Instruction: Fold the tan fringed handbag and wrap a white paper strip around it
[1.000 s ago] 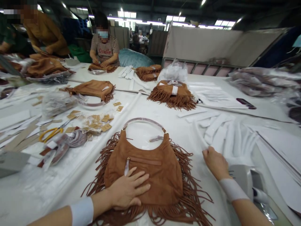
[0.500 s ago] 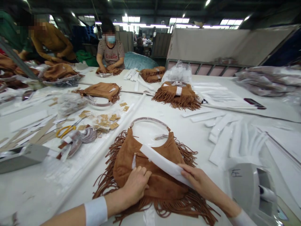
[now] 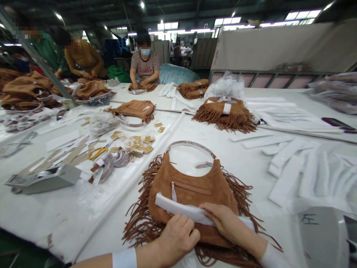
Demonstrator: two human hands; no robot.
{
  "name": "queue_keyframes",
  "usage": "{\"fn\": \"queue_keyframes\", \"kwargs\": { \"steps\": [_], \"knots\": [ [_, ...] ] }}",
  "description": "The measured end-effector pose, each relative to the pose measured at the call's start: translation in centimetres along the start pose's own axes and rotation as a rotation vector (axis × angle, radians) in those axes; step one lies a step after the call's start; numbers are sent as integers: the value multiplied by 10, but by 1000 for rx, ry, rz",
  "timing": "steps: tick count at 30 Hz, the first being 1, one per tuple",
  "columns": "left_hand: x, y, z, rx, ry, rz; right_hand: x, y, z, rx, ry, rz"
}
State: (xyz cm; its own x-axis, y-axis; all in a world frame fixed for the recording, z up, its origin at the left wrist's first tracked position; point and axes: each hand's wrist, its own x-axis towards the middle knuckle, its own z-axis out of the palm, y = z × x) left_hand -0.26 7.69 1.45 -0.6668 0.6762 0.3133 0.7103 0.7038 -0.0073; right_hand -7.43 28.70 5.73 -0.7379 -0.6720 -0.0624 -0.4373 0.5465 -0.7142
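A brown suede handbag [image 3: 192,178] with long fringe on both sides and along the bottom lies flat before me, its wrapped handle [image 3: 192,143] arched away from me. Across its front, below the zip pocket, runs a white padding strip [image 3: 178,208]. My right hand [image 3: 220,219] grips this strip near its middle, thumb hidden. At the strip's lower edge, my left hand [image 3: 180,234] is closed with curled fingers against the bag; what they pinch is hidden.
On the left are a tape dispenser [image 3: 44,178], yellow-handled scissors [image 3: 97,152] and tan tags [image 3: 139,141]. More white strips [image 3: 290,171] and a second dispenser [image 3: 320,234] are at right. Other fringed bags [image 3: 225,113] lie farther back. A co-worker [image 3: 145,67] handles one across the table.
The strip has gone from a slant held above the bag to lying across its lower front. My right hand has moved over it, and my left hand has come to its lower edge.
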Motion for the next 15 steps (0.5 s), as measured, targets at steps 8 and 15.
{"fn": "queue_keyframes", "kwargs": {
  "steps": [8,15],
  "knots": [
    [8,-9,-14,7,36,9,3,-5,15,-44,-7,-24],
    [10,-7,-9,-26,-95,-92,2,-12,14,-62,-47,-31]
  ]
}}
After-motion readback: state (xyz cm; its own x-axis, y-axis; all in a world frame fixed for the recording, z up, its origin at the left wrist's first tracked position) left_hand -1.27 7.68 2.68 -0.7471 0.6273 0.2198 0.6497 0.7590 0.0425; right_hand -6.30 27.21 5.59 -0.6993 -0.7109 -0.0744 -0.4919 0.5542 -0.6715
